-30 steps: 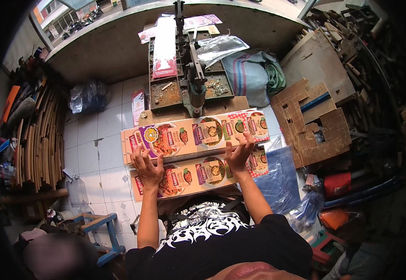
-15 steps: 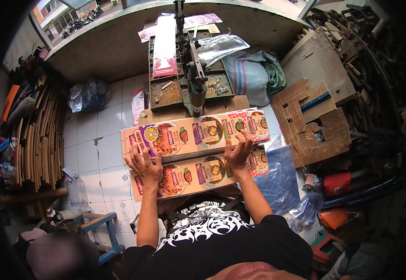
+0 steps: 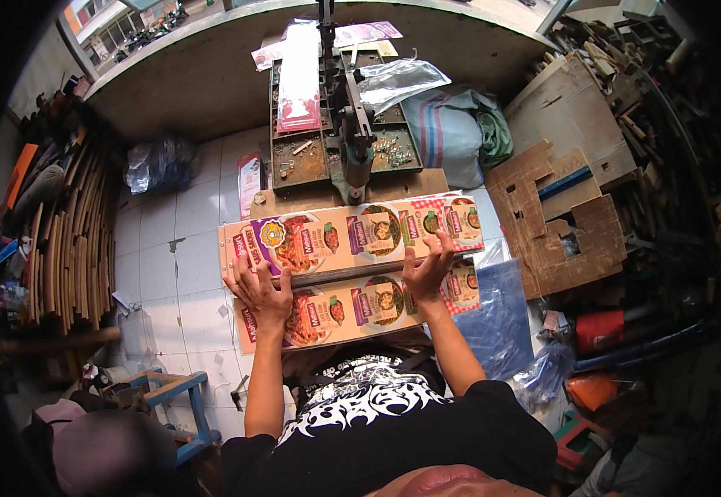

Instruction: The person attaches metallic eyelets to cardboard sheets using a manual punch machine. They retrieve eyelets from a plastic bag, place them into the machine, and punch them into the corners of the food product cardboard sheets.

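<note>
Two long printed panels with food pictures lie in front of me, a far panel [image 3: 337, 240] and a near panel [image 3: 352, 311], with a dark strip between them. My left hand [image 3: 262, 298] rests at their left part, fingers spread and fingertips on the far panel. Toward the right end, my right hand [image 3: 428, 277] has its fingers apart, the tips also touching the far panel. Neither hand visibly wraps round an edge. Just beyond the far panel's back edge stands a metal press [image 3: 352, 178], its column rising between sectioned trays.
The trays hold small metal pieces [image 3: 393, 151], and a long printed sheet [image 3: 299, 83] lies across them. A stuffed sack [image 3: 441, 132] and cut brown boards [image 3: 534, 224] are right. Curved wooden slats [image 3: 74, 248] stack at left. A blue-framed stool [image 3: 190, 406] stands lower left.
The whole picture has shifted slightly to the right. Both hands keep nearly the same place on the panels.
</note>
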A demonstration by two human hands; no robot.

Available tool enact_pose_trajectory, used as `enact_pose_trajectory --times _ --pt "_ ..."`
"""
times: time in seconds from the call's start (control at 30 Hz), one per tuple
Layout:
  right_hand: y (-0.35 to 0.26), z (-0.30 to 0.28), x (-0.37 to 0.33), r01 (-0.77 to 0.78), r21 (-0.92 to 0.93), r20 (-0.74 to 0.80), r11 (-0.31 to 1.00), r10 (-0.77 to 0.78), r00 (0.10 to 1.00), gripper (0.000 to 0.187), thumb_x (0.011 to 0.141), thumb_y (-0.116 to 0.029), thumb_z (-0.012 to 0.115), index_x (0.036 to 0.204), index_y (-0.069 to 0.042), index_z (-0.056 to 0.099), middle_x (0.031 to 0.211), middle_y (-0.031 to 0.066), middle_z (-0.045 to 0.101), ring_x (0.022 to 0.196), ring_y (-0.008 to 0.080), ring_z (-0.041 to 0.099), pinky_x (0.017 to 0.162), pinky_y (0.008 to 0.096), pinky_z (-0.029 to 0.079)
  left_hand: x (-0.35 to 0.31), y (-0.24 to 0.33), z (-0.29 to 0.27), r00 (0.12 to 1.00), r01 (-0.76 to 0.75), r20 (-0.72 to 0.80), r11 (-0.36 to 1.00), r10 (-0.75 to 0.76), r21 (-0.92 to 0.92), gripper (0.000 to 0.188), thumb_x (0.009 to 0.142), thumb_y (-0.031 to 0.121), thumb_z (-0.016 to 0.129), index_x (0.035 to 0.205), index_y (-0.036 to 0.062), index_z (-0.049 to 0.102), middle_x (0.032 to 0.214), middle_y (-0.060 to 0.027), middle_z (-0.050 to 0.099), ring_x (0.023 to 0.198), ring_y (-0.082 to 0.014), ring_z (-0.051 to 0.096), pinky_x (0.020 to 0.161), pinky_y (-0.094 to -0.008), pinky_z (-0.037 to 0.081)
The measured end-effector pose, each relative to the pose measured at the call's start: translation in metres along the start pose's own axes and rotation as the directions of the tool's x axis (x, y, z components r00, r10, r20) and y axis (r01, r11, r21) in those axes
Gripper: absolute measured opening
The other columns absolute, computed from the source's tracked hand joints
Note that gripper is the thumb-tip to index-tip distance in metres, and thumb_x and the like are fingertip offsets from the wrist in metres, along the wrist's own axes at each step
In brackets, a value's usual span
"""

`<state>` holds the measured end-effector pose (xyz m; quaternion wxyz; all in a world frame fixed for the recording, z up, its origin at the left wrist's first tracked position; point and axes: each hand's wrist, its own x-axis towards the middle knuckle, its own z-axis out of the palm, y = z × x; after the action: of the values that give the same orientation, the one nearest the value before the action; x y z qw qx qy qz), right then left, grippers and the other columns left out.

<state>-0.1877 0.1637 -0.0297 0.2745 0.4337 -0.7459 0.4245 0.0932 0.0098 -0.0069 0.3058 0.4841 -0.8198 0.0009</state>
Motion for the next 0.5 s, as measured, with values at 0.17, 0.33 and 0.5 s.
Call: enact_pose_trajectory --times 0.17,0.33,0.5 --pt "-0.003 -0.004 0.003 0.001 0.128 -0.096 0.992 0.011 0.995 0.034 0.085 -0.024 0.069 0.109 -0.006 0.052 0.124 0.0197 0.049 0.118 0.0391 0.045 0.102 0.0518 0.034 0.002 -0.001 -0.003 1.000 -0.022 -0.007 1.000 0.022 -0.002 0.037 0.086 0.038 0.067 0.105 0.0092 0.054 0.142 -0.0200 0.039 0.139 -0.0401 0.030 0.115 -0.0628 0.008" --pt "-0.003 -0.004 0.011 0.001 -0.105 0.199 0.994 0.020 0.980 0.027 0.087 -0.033 0.065 0.089 -0.007 0.061 0.111 0.0146 0.058 0.115 0.0374 0.048 0.102 0.0527 0.034 -0.003 -0.008 0.006 0.993 -0.068 -0.101 0.991 0.056 -0.119 0.038 0.086 0.039 0.066 0.106 0.0090 0.053 0.141 -0.0199 0.040 0.140 -0.0395 0.030 0.115 -0.0627 0.007" --pt "0.003 0.000 -0.002 -0.043 0.004 0.073 0.999 0.043 0.996 0.032 0.084 -0.026 0.070 0.103 -0.006 0.055 0.118 0.0176 0.053 0.114 0.0378 0.049 0.100 0.0510 0.035 0.002 -0.002 0.002 1.000 -0.004 0.005 1.000 0.004 0.022 0.040 0.087 0.040 0.065 0.108 0.0090 0.051 0.140 -0.0192 0.041 0.139 -0.0377 0.031 0.115 -0.0636 0.010"
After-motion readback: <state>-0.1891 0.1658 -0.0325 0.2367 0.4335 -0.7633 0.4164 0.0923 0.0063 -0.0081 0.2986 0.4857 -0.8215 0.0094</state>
